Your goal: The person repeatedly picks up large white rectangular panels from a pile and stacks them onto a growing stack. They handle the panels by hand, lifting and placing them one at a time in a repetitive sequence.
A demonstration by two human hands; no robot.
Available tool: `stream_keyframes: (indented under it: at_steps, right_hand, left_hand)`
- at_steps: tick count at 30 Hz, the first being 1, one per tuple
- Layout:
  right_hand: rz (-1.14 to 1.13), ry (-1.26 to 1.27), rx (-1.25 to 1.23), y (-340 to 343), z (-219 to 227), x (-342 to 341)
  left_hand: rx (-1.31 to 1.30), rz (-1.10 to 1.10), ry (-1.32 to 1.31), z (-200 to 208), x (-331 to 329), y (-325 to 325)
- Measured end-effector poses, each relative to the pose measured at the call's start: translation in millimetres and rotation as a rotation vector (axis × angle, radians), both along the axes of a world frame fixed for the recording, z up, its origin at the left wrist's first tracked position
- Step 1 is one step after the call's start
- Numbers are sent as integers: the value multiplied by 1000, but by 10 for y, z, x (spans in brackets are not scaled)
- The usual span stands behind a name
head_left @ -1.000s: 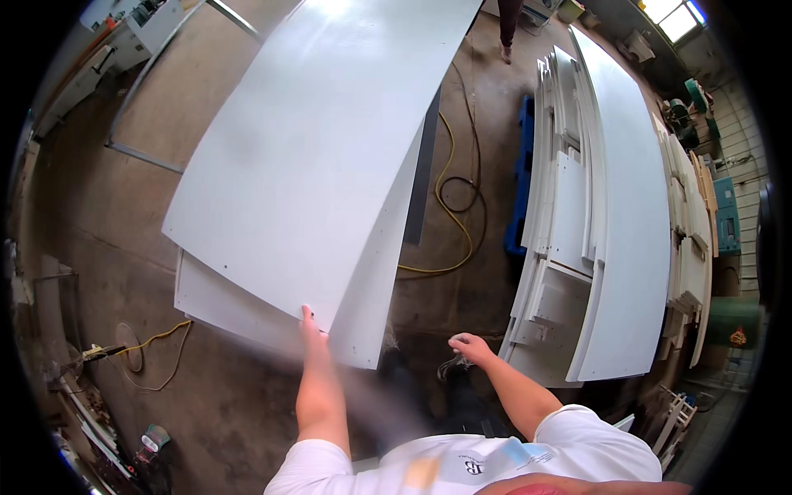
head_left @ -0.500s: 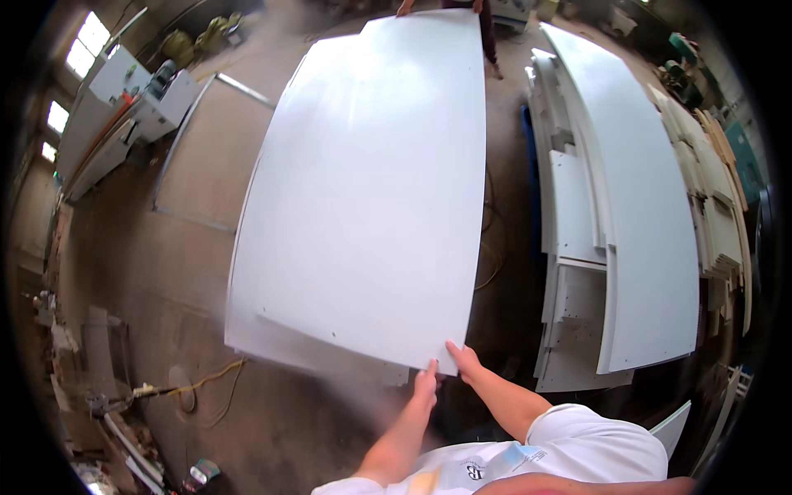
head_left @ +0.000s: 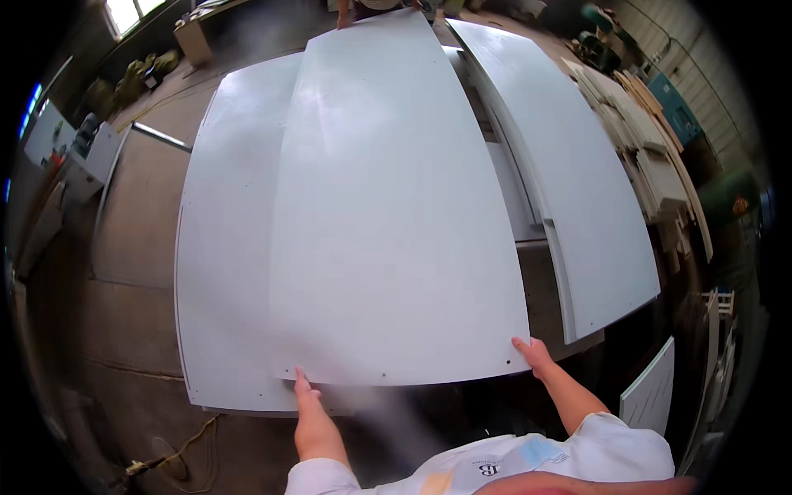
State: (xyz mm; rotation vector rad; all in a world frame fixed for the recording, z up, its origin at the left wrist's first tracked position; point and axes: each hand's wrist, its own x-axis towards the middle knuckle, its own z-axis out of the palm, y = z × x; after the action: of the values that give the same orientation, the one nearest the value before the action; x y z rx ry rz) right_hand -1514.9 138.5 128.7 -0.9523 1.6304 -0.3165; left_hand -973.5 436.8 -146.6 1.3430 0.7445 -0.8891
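Note:
A large white panel [head_left: 388, 223] stretches away from me, with small dark holes along its near edge. My left hand [head_left: 304, 386] grips that edge near its left corner, thumb on top and fingers curled underneath. At the near right corner my right hand [head_left: 532, 355] holds the panel the same way; the fingers below are hidden. Another person's hands [head_left: 343, 16] are at the far end of the panel. Under its left side, a second white panel [head_left: 223, 239] shows, lying flat.
To the right, another long white panel [head_left: 577, 198] tops a stack of boards. Beyond it are piled wooden boards [head_left: 652, 165] and green machinery [head_left: 598, 41]. A small white board [head_left: 649, 388] leans at the lower right. A yellow cable [head_left: 186, 450] runs over the floor at lower left.
The held panel has shifted right, uncovering more of the panel beneath. My hands, close together at one corner before, are now spread apart along the near edge. The view has turned somewhat.

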Motion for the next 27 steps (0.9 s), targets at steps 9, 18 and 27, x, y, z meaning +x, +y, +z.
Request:
stream_keyframes:
  at_steps: [9, 18, 27]
  right_hand:
    - [-93, 74, -126, -395, 458, -1463]
    - [-88, 283, -236, -1436, 1106, -4003]
    - [-685, 865, -443, -1637, 310, -5124]
  left_hand:
    - [26, -122, 84, 1259, -1224, -586]
    - [-116, -364, 432, 2626, -3445, -1338]
    - [-349, -1605, 668, 2968, -5880, -2486]
